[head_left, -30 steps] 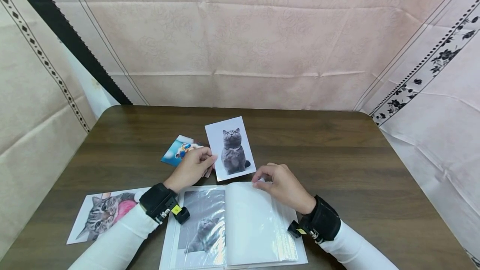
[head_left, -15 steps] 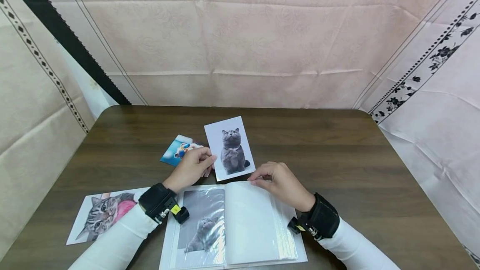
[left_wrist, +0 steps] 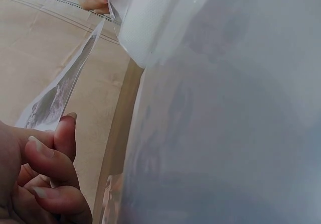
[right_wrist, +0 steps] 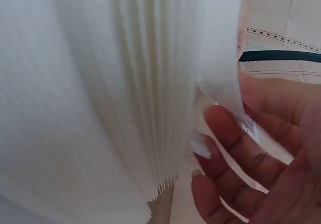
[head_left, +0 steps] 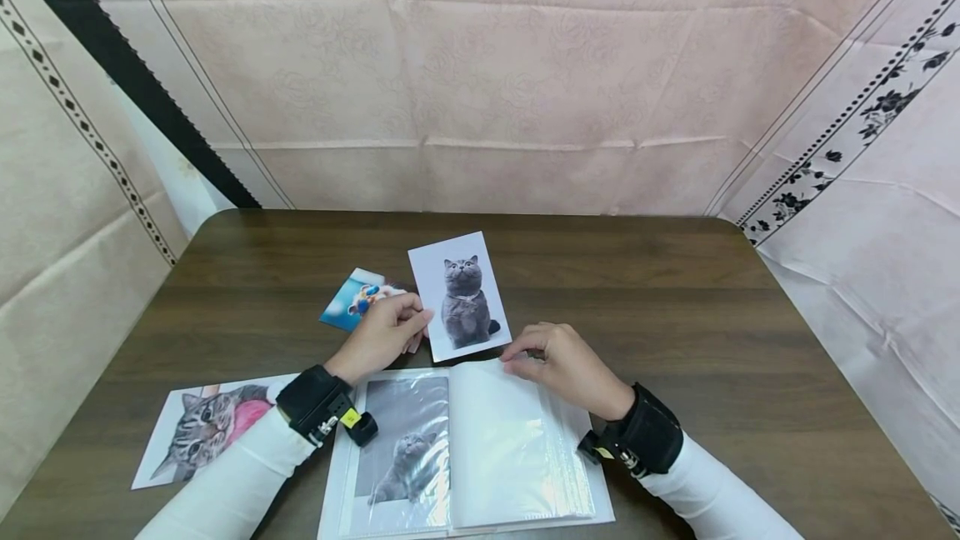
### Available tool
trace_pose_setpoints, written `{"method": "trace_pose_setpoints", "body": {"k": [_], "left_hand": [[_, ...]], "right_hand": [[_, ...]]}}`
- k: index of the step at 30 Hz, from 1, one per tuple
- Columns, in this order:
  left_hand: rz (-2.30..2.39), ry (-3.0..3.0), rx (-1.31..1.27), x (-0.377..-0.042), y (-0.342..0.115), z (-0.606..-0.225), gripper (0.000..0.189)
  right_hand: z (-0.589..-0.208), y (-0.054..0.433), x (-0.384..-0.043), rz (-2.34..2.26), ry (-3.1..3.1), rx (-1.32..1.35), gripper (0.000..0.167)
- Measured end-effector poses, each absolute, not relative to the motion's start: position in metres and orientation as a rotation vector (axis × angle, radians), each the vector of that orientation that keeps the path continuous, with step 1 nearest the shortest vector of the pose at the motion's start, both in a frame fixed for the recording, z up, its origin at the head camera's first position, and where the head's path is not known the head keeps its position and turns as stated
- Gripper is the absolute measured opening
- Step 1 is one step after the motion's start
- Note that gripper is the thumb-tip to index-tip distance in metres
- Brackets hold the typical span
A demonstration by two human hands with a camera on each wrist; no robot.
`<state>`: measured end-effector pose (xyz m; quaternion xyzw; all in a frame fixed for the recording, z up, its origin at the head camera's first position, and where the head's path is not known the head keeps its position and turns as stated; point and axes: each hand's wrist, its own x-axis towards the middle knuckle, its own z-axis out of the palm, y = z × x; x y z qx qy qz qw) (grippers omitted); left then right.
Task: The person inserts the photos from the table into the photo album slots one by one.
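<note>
In the head view my left hand (head_left: 382, 335) pinches the left edge of a photo (head_left: 467, 300) of a sitting grey cat, held tilted above the album's top edge. The left wrist view shows this photo (left_wrist: 57, 96) almost edge-on between thumb and finger. Below lies an open photo album (head_left: 606, 500) with clear pockets. A grey cat picture (head_left: 405, 457) fills its left pocket; the right pocket (head_left: 498, 448) looks blank white. My right hand (head_left: 566, 367) pinches the top edge of the right page's plastic sleeve, fingertips close to the photo's lower right corner.
A blue-toned photo (head_left: 345, 305) lies behind my left hand, partly covered. To the left, a tabby cat photo (head_left: 206, 432) rests on the brown wooden table (head_left: 712, 340), partly under my left forearm. A pale cloth (head_left: 525, 90) hangs beyond the table's back edge.
My right hand has shifted slightly left along the sleeve's top edge, toward the photo's lower corner. The left hand and its photo stay nearly still.
</note>
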<state>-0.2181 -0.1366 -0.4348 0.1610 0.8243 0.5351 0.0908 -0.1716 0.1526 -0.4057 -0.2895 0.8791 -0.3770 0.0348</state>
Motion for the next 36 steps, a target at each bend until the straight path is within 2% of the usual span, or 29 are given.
{"method": "trace_pose_setpoints", "body": {"k": [4, 18, 26, 36], "left_hand": [[1.587, 2.451, 0.457, -0.218, -0.135, -0.434, 0.022], [1.770, 2.230, 0.275, -0.217, -0.124, -0.438, 0.018], [1.779, 2.170, 0.248, -0.214, -0.120, -0.438, 0.022], [1.743, 2.158, 0.230, -0.214, -0.119, -0.440, 0.022]], "right_hand": [[-0.404, 0.155, -0.172, -1.105, 2.701, -0.851, 0.001], [-0.404, 0.161, -0.177, -1.278, 2.452, -0.767, 0.011], [-0.403, 0.158, -0.177, -1.401, 2.403, -0.656, 0.012], [-0.403, 0.157, -0.175, -1.415, 2.426, -0.657, 0.012]]}}
